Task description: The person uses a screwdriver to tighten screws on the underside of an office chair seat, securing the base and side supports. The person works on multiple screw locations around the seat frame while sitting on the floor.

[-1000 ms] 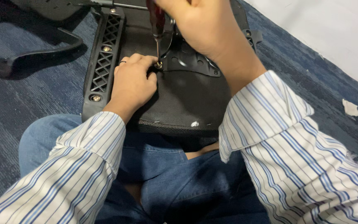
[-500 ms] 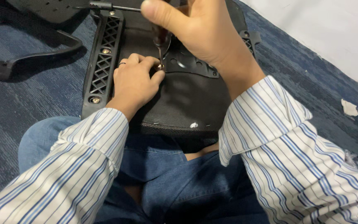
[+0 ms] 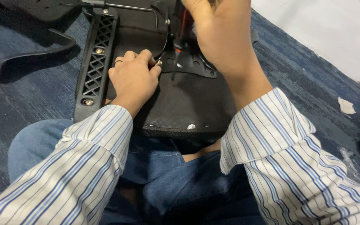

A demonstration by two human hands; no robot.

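Two hands work the upturned black chair seat (image 3: 188,104). Left hand (image 3: 134,79) pinches a small screw (image 3: 159,63) at its fingertips; right hand (image 3: 219,39) is closed round a red-handled screwdriver (image 3: 179,41), tip just beside the screw. Advisable: keep driver upright, press firmly.

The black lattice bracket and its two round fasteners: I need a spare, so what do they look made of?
The lattice bracket looks like moulded black plastic: matte, with a uniform diamond grid. The round fasteners look like bare metal, silvery and glinting. Neither can be confirmed by sight.
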